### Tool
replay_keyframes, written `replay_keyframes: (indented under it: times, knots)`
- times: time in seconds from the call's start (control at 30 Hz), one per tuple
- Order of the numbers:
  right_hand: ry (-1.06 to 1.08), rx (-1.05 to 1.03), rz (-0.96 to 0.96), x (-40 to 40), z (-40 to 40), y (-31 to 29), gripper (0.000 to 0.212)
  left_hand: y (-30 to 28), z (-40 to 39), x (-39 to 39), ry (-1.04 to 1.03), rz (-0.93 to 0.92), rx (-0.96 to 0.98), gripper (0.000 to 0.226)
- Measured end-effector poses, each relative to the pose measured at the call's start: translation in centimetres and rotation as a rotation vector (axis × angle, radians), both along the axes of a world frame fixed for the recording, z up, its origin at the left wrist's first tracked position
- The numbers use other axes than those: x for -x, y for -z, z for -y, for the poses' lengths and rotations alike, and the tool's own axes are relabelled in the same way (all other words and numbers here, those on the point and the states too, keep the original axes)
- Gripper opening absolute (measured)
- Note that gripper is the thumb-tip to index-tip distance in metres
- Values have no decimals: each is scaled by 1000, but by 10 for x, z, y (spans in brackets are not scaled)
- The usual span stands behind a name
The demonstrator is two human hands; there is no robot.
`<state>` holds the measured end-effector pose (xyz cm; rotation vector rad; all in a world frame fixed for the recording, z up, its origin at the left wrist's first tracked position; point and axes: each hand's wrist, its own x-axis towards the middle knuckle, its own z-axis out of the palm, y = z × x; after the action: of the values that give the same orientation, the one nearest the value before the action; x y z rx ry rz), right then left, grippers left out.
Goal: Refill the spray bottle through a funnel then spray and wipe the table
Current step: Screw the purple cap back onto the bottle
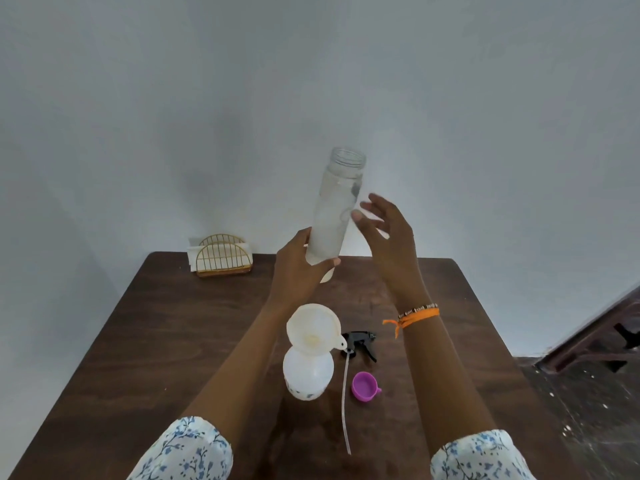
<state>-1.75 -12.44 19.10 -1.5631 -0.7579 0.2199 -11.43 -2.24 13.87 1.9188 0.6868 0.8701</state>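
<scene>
Table [173,341]; bottle [334,216] in left hand [298,268]

- One tall clear plastic water bottle [335,209], uncapped
- One squat white plastic spray bottle [307,375]
- One cream plastic funnel [314,329]
- One black trigger sprayer head [361,342] with its thin dip tube
- One small purple plastic cap [364,385]
- One gold wire napkin holder [222,256]
- One dark brown wooden table [173,341]
- Two hands: left hand [298,268], right hand [388,237]
</scene>
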Motion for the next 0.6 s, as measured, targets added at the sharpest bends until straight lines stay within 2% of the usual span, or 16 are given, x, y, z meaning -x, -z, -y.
replay_keyframes:
  times: [0.07,0.17,0.3,0.37,0.47,0.6]
  knots:
    - [44,62,-63,-5,9,25,26,1,-3,0,-8,-6,-7,62]
    - [44,360,-60,-12,24,79,10,2,-4,2,-5,-24,-5,62]
    - [5,778,-26,-17,44,153,17,6,-2,3,-4,-36,14,61]
    - [-56,956,52,-16,51,178,22,9,-1,3,-5,-49,24,61]
    - [-176,1131,160,-7,58,204,33,11,-2,3,-1,-66,36,62]
    - [-215,1292,219,8,61,221,48,13,-3,3,-3,-83,22,63]
